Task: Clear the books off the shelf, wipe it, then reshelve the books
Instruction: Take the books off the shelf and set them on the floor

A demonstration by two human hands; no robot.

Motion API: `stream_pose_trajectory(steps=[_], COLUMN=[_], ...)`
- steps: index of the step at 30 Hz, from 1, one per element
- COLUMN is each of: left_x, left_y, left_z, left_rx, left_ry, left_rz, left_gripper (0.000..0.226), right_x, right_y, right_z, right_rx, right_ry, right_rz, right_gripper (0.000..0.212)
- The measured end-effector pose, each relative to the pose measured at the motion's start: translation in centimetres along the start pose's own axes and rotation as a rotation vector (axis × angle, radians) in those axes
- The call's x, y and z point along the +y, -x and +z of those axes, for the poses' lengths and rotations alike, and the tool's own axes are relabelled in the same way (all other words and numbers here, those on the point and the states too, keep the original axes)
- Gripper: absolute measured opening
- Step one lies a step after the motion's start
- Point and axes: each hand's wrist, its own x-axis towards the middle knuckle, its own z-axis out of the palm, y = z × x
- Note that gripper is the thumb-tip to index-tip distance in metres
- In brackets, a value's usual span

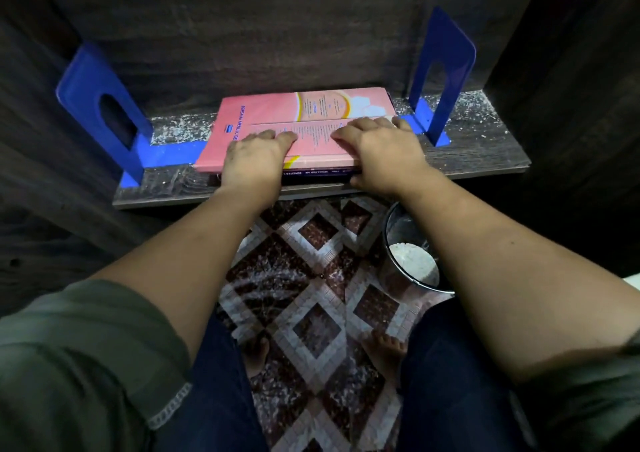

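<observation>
A small stack of books lies flat on the dark wooden shelf (485, 161), a pink book (263, 112) on top and dark ones under it. My left hand (254, 159) grips the stack's front edge, fingers over the pink cover. My right hand (377, 150) grips the same edge further right, thumb below the stack. White dust speckles the shelf on both sides of the books.
Two blue metal bookends stand on the shelf, the left bookend (100, 105) and the right bookend (441, 71). Dark wooden walls close in the shelf at back and sides. Below sits a metal bin (408, 237) holding white powder, on a patterned floor mat (304, 278).
</observation>
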Motion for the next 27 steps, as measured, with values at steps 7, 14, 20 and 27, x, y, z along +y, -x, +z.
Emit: stream_pose_trajectory(steps=[7, 14, 20, 27], left_x=[0.4, -0.3, 1.3, 6.7], left_y=[-0.4, 0.0, 2.2, 7.7], left_z=[-1.8, -3.0, -10.3, -21.3], left_rx=[0.090, 0.482, 0.733, 0.586], left_ry=[-0.014, -0.063, -0.102, -0.303], left_rz=[-0.034, -0.109, -0.021, 0.250], left_gripper=[0.074, 0.048, 0.039, 0.042], right_x=[-1.9, -0.6, -0.4, 0.2], right_y=[-1.0, -1.4, 1.5, 12.9], right_z=[2.3, 0.8, -5.3, -13.0], right_rx=[0.358, 0.696, 0.877, 0.776], right_ry=[0.040, -0.001, -0.047, -0.112], right_rz=[0.050, 0.039, 0.091, 0.236], right_gripper=[0.043, 0.046, 0.051, 0.054])
